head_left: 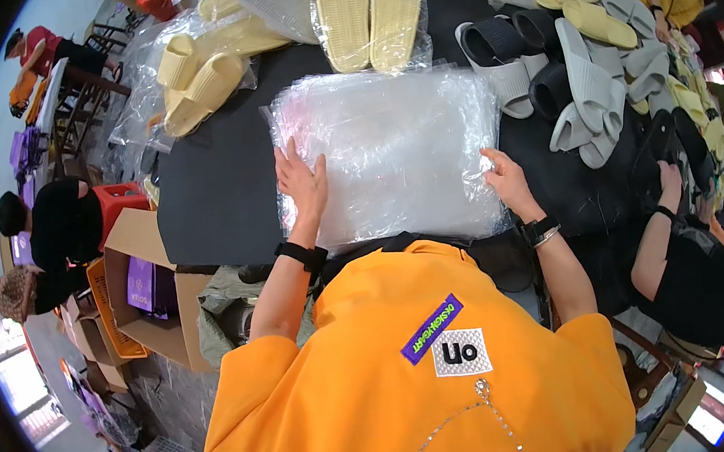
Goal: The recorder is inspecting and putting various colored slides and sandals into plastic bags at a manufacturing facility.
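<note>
A thick stack of clear plastic bags (399,153) lies on the black table right in front of me. My left hand (302,179) rests flat on the stack's left edge, fingers spread, holding nothing. At the right edge, my right hand (508,181) has its fingers bent around the bags' border, thumb and forefinger closing on it. How many bags it grips I cannot make out. Just beyond the stack, a pair of pale yellow slippers (345,20) lies soles up in a clear bag.
Bagged yellow slippers (205,88) lie far left on the black table (210,188). Loose grey slippers (584,74) and black slippers (551,90) crowd the right. An open cardboard box (186,304) stands at my left. A co-worker's arm (655,241) reaches in at right.
</note>
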`<state>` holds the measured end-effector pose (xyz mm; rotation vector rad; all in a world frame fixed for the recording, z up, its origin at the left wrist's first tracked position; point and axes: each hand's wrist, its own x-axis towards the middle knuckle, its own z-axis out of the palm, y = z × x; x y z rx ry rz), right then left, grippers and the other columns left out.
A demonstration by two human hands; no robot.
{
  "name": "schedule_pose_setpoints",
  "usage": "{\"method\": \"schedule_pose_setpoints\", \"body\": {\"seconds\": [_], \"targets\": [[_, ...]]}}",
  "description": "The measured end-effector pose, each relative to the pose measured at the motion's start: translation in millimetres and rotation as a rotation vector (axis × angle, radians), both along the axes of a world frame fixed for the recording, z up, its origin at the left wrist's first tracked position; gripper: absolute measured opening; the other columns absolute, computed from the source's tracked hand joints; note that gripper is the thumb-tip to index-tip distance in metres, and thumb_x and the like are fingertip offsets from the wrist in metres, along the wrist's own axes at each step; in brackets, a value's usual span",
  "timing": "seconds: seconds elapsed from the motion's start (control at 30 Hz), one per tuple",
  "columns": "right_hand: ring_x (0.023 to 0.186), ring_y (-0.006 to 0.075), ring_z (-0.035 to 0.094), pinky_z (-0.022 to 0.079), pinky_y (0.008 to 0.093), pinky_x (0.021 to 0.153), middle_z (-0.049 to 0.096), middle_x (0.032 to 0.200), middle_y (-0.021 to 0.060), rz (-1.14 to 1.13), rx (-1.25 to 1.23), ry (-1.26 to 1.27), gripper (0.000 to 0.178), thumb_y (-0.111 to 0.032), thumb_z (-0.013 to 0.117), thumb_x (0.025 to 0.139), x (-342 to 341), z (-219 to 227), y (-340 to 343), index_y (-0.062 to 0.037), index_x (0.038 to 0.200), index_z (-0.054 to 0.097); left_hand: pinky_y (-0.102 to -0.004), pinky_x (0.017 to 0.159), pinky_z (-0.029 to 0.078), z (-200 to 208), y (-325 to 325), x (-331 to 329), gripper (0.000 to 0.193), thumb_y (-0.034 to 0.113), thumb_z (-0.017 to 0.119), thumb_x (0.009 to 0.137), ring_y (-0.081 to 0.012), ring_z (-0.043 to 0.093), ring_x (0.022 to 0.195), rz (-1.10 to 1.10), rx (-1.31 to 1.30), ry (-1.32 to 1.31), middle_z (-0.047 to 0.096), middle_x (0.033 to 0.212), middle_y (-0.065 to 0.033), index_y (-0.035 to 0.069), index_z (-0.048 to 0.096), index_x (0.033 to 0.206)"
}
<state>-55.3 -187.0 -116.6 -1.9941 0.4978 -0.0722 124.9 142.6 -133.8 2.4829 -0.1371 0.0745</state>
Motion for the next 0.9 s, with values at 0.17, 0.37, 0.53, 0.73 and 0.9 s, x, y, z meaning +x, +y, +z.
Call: {"method": "schedule_pose_setpoints", "body": {"seconds": [0.17, 0.37, 0.53, 0.73, 0.9], "targets": [[0.082, 0.0135, 0.051, 0.044, 0.0235, 0.072, 0.051, 0.113, 0.0090, 0.075, 0.003, 0.077, 0.050, 0.005, 0.053, 0.071, 4.6, -10.6, -0.4, 0.0005, 0.121, 0.049, -0.0519, 0.101, 0.015, -8.6, 23.4, 10.9, 0.073, 0.032, 0.062, 0.078, -0.0378, 0.017, 0.129, 0.115, 0.033, 0.099, 0.016, 0.141, -0.0230, 0.012, 0.025, 0.137], [0.097, 0.0299, 0.051, 0.042, 0.0307, 0.083, 0.049, 0.105, 0.0187, 0.108, -0.150, 0.068, 0.064, 0.001, 0.055, 0.065, 8.0, -13.3, -1.2, 0.0004, 0.128, 0.039, -0.0526, 0.101, 0.010, 25.0, -5.4, 5.9, 0.049, 0.018, 0.064, 0.070, -0.0371, 0.015, 0.129, -0.094, 0.013, -0.435, 0.024, 0.136, -0.0200, 0.014, 0.046, 0.115], [0.100, 0.0339, 0.050, 0.040, 0.0346, 0.088, 0.049, 0.105, 0.0220, 0.172, -0.188, 0.114, 0.069, -0.001, 0.057, 0.065, 17.3, -2.4, 3.4, 0.0020, 0.130, 0.035, -0.0586, 0.099, 0.008, 45.3, -55.6, -6.9, 0.055, 0.023, 0.065, 0.071, -0.0432, 0.011, 0.129, -0.363, 0.269, -0.479, 0.020, 0.139, -0.0206, 0.021, 0.045, 0.123], [0.112, 0.0347, 0.046, 0.036, 0.0331, 0.094, 0.046, 0.117, 0.0247, 0.210, -0.166, 0.165, 0.072, -0.003, 0.056, 0.065, 15.2, -15.8, -7.6, 0.0033, 0.132, 0.032, -0.0678, 0.094, 0.006, 22.5, -90.6, 27.5, 0.065, 0.037, 0.065, 0.074, -0.0465, 0.004, 0.130, -0.429, 0.323, -0.250, 0.013, 0.143, -0.0226, 0.029, 0.037, 0.132], [0.114, 0.0334, 0.045, 0.035, 0.0323, 0.095, 0.045, 0.121, 0.0259, 0.224, -0.067, 0.282, 0.075, -0.003, 0.055, 0.064, 22.5, 7.5, -3.3, 0.0046, 0.133, 0.027, -0.0676, 0.096, 0.005, 3.8, -80.7, 20.7, 0.061, 0.039, 0.062, 0.076, -0.0436, 0.006, 0.131, -0.378, 0.387, -0.148, 0.017, 0.142, -0.0207, 0.024, 0.040, 0.131]]}}
